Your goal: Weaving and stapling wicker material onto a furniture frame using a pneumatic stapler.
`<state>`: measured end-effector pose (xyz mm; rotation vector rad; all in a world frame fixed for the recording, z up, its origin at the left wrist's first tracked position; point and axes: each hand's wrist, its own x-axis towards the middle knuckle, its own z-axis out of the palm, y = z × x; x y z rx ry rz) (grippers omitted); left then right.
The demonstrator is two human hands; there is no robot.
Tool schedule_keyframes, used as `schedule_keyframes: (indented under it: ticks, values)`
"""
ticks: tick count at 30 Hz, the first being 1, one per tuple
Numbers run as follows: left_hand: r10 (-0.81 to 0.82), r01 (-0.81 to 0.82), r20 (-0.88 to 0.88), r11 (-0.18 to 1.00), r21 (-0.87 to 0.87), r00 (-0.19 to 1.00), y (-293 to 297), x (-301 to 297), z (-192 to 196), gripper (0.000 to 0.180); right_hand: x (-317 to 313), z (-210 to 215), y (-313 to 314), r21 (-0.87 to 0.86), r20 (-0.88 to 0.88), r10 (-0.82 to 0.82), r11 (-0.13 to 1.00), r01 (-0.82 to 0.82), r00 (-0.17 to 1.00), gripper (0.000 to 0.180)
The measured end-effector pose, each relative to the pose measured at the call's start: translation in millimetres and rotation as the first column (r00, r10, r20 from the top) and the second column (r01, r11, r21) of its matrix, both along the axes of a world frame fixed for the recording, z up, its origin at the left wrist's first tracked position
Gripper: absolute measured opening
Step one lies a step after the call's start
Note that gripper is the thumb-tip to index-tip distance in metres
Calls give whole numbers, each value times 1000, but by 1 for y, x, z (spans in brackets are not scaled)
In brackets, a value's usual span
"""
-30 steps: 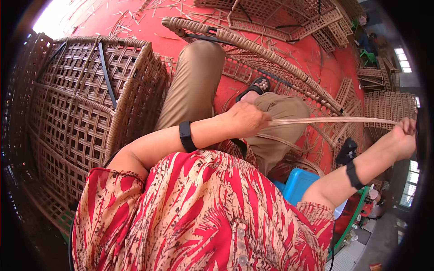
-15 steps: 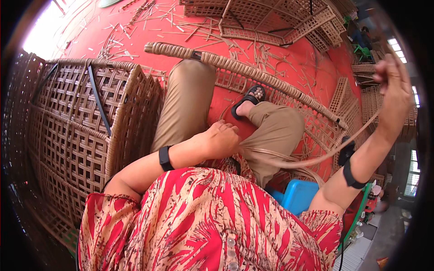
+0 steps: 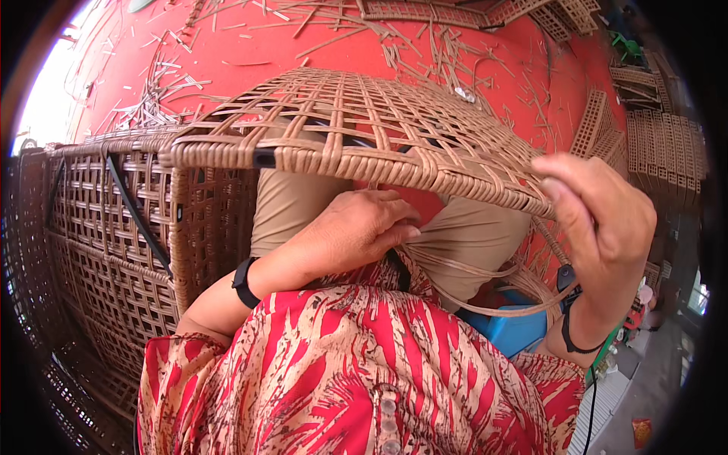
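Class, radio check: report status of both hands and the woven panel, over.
Left hand under the woven panel, fingers on a cane strand. Right hand grips the panel's bound rim. Nothing blocking either hand.

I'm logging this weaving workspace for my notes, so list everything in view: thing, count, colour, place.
woven panel: one, tan, across the lap, rim under the right hand
rattan strand: one, tan, looping below the panel toward the right wrist
large wicker frame: one, brown, at the left, with a black bar
cut rattan scraps: many, pale tan, strewn on the floor
floor: one, red, top of view
stacked woven panels: several, tan, far right
blue stool: one, blue, under the person
left hand: one, black wristband, under the panel's rim
right hand: one, black wristband, at the panel's right edge
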<state>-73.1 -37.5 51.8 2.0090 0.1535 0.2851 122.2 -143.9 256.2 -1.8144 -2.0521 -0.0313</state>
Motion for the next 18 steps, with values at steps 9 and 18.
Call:
schedule_keyframes:
  ticks: [9, 18]
  values:
    - [26, -36, -101, 995, -91, 995, 6, -5, -3, 37, -12, -5, -5, -170, 197, -47, 982, 82, 979, 26]
    - [11, -23, -104, 994, -110, 994, 9, -3, 0, 43, -11, 1, 2, -262, 166, -31, 962, 75, 986, 26]
